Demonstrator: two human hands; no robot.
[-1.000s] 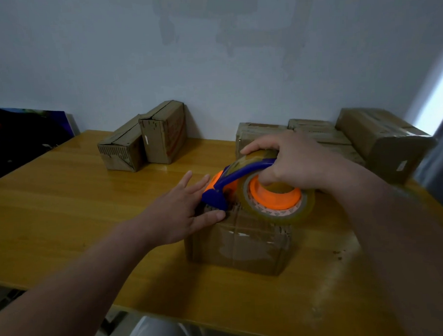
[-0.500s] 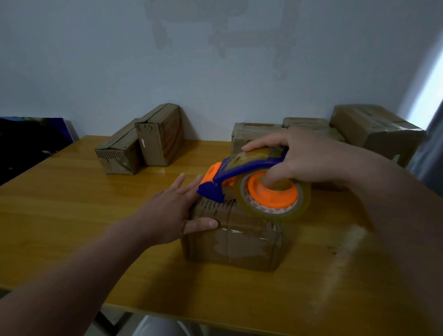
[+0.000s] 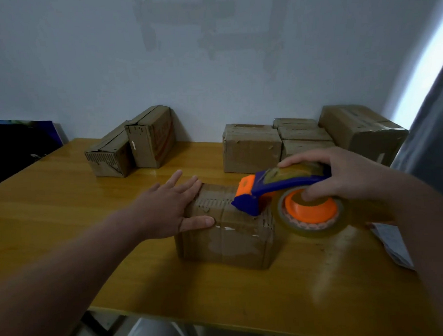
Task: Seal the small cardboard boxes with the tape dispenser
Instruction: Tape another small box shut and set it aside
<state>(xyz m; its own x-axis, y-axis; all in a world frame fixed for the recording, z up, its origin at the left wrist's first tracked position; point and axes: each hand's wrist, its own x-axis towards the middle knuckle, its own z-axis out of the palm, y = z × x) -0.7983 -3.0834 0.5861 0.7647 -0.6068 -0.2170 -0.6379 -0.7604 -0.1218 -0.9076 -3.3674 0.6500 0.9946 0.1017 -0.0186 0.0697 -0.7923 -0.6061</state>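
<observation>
In the head view, a small cardboard box [image 3: 226,241] sits mid-table on the yellow wooden table [image 3: 65,212]. The left hand [image 3: 166,208] lies flat on the left of its top, fingers straight and spread, thumb along the near top edge. The right hand [image 3: 342,175] curls fingers and thumb round the blue-and-orange tape dispenser [image 3: 279,188], whose blue nose touches the box's top right, while other boxes [image 3: 252,148] stand far back by the wall.

Dim, soft focus, right-edge glare
</observation>
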